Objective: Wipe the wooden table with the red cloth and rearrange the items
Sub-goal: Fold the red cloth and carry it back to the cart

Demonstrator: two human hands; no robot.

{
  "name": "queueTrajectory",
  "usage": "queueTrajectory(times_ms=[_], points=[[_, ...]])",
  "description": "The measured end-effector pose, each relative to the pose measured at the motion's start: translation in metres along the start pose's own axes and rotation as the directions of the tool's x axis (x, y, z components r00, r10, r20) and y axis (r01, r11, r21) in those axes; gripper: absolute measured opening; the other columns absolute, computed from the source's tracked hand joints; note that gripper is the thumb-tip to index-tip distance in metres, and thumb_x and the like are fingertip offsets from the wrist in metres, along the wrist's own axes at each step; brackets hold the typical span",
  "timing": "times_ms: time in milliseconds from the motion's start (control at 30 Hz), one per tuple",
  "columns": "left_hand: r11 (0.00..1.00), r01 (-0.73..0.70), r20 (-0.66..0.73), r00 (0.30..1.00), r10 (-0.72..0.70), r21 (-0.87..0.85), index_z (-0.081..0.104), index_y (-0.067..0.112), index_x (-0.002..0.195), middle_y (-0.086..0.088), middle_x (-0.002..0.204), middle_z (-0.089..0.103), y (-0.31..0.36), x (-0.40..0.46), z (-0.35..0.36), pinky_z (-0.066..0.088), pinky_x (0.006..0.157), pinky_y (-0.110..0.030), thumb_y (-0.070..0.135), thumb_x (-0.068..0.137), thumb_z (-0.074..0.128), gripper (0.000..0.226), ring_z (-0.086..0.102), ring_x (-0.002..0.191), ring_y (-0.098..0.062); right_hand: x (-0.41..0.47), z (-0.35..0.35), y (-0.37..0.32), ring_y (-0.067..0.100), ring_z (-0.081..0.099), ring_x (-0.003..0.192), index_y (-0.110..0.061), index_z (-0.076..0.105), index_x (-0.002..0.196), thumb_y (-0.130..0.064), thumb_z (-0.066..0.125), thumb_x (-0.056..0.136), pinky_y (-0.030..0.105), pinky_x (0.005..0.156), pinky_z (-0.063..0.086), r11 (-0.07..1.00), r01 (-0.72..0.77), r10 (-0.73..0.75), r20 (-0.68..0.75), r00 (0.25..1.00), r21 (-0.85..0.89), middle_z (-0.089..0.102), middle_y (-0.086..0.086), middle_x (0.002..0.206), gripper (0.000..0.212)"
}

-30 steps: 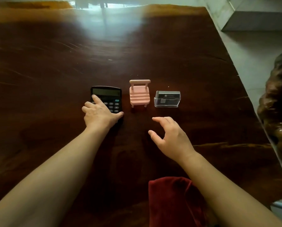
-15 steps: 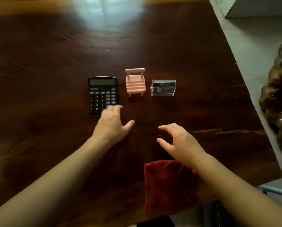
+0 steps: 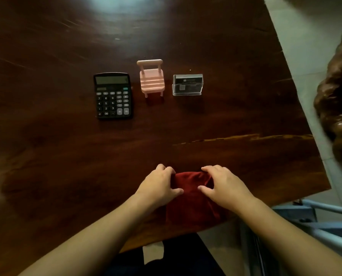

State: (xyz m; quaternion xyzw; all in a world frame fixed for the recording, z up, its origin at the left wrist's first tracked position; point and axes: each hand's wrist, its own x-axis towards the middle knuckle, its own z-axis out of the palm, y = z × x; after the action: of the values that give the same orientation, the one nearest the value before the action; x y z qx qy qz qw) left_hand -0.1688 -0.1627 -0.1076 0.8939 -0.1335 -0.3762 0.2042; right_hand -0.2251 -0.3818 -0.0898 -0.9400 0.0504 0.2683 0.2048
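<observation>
The red cloth (image 3: 192,198) lies folded at the near edge of the dark wooden table (image 3: 66,156). My left hand (image 3: 159,186) grips its left side and my right hand (image 3: 224,186) grips its right side, fingers curled over its far edge. Farther back stand three items in a row: a black calculator (image 3: 113,95) on the left, a small pink toy chair (image 3: 151,77) in the middle, and a clear plastic card holder (image 3: 187,84) on the right.
The table's right edge runs diagonally past a pale tiled floor (image 3: 305,46). A carved dark wooden piece (image 3: 337,100) stands off the table at the right. A grey metal frame (image 3: 315,226) sits below the near right corner.
My left hand left the calculator and both hands drew back toward me onto the red cloth. The view tilted down, so the three items now sit farther from my hands.
</observation>
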Motion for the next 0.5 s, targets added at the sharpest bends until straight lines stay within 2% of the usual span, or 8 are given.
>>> queueTrajectory(times_ms=[100,200,267,333,400,500], points=[[0.999,0.040,-0.025,0.999,-0.040,-0.006,0.059,0.023,0.123,-0.002,0.118,0.049,0.002,0.002,0.007,0.049,0.087,-0.033,0.048,0.078,0.079,0.056,0.058,0.107,-0.023,0.000,0.006,0.006,0.014,0.054,0.113,-0.029,0.053,0.136,-0.045,0.068,0.089,0.035,0.090,0.053,0.998,-0.057,0.057,0.009,0.998,0.031,0.059,-0.008,0.121,0.052],[0.998,0.047,0.005,0.999,-0.047,-0.028,0.064,0.024,0.115,0.001,0.109,0.046,0.003,0.004,0.006,0.049,0.086,-0.031,0.043,0.079,0.079,0.043,0.057,0.104,-0.023,0.001,0.006,0.009,0.016,0.056,0.107,-0.029,0.065,0.118,-0.040,0.067,0.089,0.038,0.087,0.055,0.989,-0.117,0.114,0.041,0.993,0.093,0.058,-0.007,0.110,0.030],[0.996,0.054,0.038,0.998,-0.052,-0.064,0.065,0.026,0.113,0.002,0.109,0.051,0.003,0.003,0.002,0.052,0.086,-0.031,0.041,0.079,0.080,0.040,0.059,0.102,-0.020,-0.001,0.003,0.008,0.016,0.056,0.104,-0.028,0.069,0.110,-0.040,0.069,0.088,0.038,0.086,0.056,0.983,-0.132,0.123,0.077,0.989,0.126,0.057,-0.006,0.108,0.025],[0.986,0.062,0.088,0.995,-0.049,-0.155,0.064,0.029,0.107,0.003,0.105,0.061,0.002,0.001,-0.003,0.055,0.075,-0.028,0.037,0.079,0.081,0.033,0.063,0.093,-0.014,-0.004,-0.001,0.006,0.014,0.057,0.099,-0.027,0.070,0.105,-0.041,0.071,0.086,0.037,0.084,0.058,0.975,-0.146,0.132,0.095,0.987,0.167,0.057,-0.007,0.107,0.023],[0.966,0.054,0.148,0.989,-0.016,-0.253,0.061,0.031,0.100,0.006,0.100,0.066,-0.001,-0.006,-0.008,0.052,0.062,-0.019,0.034,0.081,0.080,0.027,0.064,0.086,-0.008,-0.013,-0.006,0.000,0.013,0.060,0.092,-0.028,0.068,0.097,-0.040,0.072,0.084,0.037,0.080,0.060,0.957,-0.157,0.137,0.097,0.986,0.244,0.059,-0.008,0.101,0.018],[0.918,0.025,0.184,0.981,0.053,-0.397,0.060,0.030,0.098,0.003,0.100,0.067,-0.013,-0.024,-0.020,0.051,0.059,-0.018,0.034,0.084,0.078,0.024,0.066,0.084,-0.009,-0.033,-0.014,-0.014,0.016,0.068,0.081,-0.027,0.064,0.087,-0.034,0.070,0.083,0.041,0.071,0.062,0.885,-0.174,0.143,0.105,0.984,0.431,0.068,-0.002,0.088,0.010]])
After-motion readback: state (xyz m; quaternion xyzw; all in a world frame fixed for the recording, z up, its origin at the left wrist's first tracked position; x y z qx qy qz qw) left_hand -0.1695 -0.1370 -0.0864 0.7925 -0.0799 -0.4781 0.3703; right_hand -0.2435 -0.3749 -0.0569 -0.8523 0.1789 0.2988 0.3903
